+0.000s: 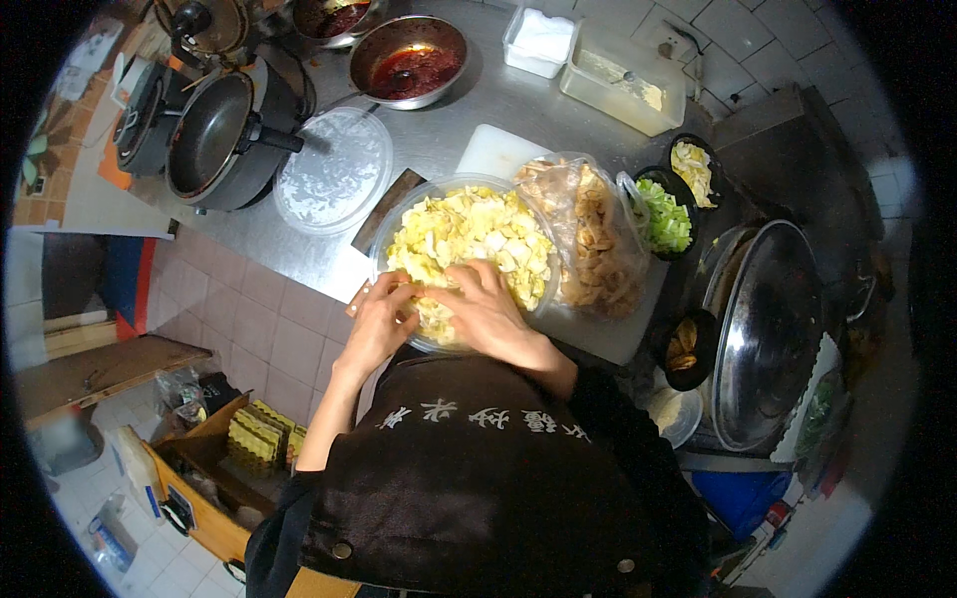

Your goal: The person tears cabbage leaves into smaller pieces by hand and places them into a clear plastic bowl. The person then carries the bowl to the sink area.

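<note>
A round clear plastic tub (pixel 380 247) in front of me is filled with chopped pale yellow cabbage (pixel 478 228). Both hands are in its near part, fingertips close together among the pieces. My left hand (pixel 385 318) has its fingers bent at the near left rim; whether cabbage lies between them is hidden. My right hand (pixel 482 306) reaches over the near rim with fingers curled down onto the cabbage. Right of the tub, a clear plastic bag (pixel 598 239) of brown sliced food rests on a white cutting board (pixel 628 329). A dark cleaver blade (pixel 389 209) shows beside the tub.
A translucent lid (pixel 333 172) and dark pans (pixel 213 142) are at left. Behind stand a steel bowl of red sauce (pixel 410 63) and plastic containers (pixel 624 82). Black bowls, one with chopped green vegetable (pixel 662 217), and a large glass lid (pixel 774 336) are at right.
</note>
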The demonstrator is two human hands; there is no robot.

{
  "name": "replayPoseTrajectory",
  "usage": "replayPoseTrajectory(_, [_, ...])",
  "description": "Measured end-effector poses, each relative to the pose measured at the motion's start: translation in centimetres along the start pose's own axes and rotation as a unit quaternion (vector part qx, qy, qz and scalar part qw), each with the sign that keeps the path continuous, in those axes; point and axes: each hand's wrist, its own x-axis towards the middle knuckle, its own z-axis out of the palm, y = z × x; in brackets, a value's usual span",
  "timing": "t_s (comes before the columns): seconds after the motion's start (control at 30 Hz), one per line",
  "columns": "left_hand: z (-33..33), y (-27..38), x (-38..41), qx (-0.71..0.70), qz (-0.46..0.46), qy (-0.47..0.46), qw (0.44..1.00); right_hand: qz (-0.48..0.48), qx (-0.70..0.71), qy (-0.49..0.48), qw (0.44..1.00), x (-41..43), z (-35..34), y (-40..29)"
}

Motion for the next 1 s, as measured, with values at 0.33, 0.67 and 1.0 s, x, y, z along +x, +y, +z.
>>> replayPoseTrajectory(0.33, [-0.6,0.5,1.2,-0.410,-0.104,0.063,0.904,0.154,0.335,0.126,0.921,0.8,-5.2,0.7])
replayPoseTrajectory(0.67, [0.2,2.6,1.5,-0.465,-0.079,0.040,0.881,0.035,0.239,0.200,0.950,2.1,-3.7,-0.4])
replayPoseTrajectory(1.0, [-2.0,3.1,1.1,0.028,0.036,0.102,0.994,0.084,0.235,0.274,0.929,-0.3,-6.0,1.9])
